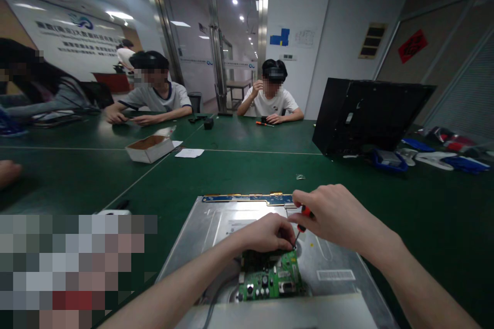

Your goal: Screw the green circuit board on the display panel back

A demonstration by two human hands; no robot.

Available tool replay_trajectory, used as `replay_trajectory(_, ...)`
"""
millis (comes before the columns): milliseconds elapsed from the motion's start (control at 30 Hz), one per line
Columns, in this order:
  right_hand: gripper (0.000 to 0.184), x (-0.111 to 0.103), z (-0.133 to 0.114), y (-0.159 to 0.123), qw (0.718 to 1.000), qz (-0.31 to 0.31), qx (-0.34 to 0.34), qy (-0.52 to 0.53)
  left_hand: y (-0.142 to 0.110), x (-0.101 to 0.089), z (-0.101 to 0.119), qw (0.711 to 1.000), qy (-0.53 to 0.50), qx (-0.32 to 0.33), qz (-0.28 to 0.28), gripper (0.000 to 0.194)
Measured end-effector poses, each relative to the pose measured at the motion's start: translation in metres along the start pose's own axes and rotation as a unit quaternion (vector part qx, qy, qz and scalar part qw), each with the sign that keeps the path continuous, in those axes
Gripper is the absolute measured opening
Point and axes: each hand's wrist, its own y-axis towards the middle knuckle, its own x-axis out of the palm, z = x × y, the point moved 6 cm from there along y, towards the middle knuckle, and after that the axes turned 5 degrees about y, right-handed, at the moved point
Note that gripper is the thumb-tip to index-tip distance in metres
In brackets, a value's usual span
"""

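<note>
My right hand [332,216] is closed round a red-handled screwdriver [301,227], its thin shaft slanting down to the upper right corner of a green circuit board [270,276]. Beside that tip, the fingers of my left hand [272,232] are pinched together at the board's edge; what they hold, if anything, is hidden. The board sits on a silver metal panel [335,257], apparently the back of a flat screen. Along the panel's far edge runs a narrow blue circuit strip [247,199]. A grey cable [216,298] lies to the left of the board.
Beyond the panel, a small clear plastic bit [300,177] lies on the green table [247,169]. A black monitor housing [370,113] stands at right, near a blue tray [389,160]. An open white box [150,149] is at left. Several people sit around the table.
</note>
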Motion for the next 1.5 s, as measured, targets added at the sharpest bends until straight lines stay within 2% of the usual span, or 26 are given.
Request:
replay_trajectory(133,0.008,-0.002,-0.003,-0.004,0.996,-0.001,-0.047,0.071,0.000,0.000,0.000,1.000,-0.001,0.001,-0.001,0.011)
replay_trajectory(267,0.015,-0.002,-0.007,-0.007,0.987,-0.004,-0.083,0.135,0.000,0.001,-0.003,1.000,-0.003,0.000,0.002,0.010)
replay_trajectory(433,0.005,0.000,-0.001,0.000,0.999,0.001,-0.016,0.044,0.000,0.000,-0.001,1.000,0.000,0.003,0.004,0.014)
replay_trajectory(500,0.008,0.000,0.000,-0.001,1.000,-0.003,-0.009,0.019,-0.001,0.000,0.000,1.000,-0.002,0.005,0.003,0.015)
replay_trajectory(633,0.006,-0.005,-0.007,-0.007,0.996,0.007,-0.061,0.066,0.000,0.001,-0.001,1.000,-0.007,0.007,-0.001,0.013)
replay_trajectory(733,0.010,-0.005,-0.010,-0.010,0.991,-0.012,-0.087,0.102,0.000,0.002,-0.003,1.000,-0.006,0.005,0.000,0.013)
replay_trajectory(1000,0.008,-0.003,0.001,-0.005,0.997,-0.017,-0.027,0.067,-0.001,0.000,-0.001,1.000,0.000,0.003,0.000,0.013)
replay_trajectory(1233,0.018,-0.007,-0.010,-0.013,0.987,-0.025,-0.081,0.136,-0.001,0.000,0.001,1.000,0.002,-0.001,0.001,0.013)
replay_trajectory(1400,0.019,-0.003,-0.003,-0.009,0.996,-0.008,-0.037,0.076,-0.001,0.001,0.000,1.000,0.003,-0.006,0.001,0.011)
replay_trajectory(1500,0.020,-0.001,0.000,-0.009,0.998,-0.019,-0.022,0.054,-0.001,0.000,-0.001,1.000,0.001,-0.005,0.004,0.010)
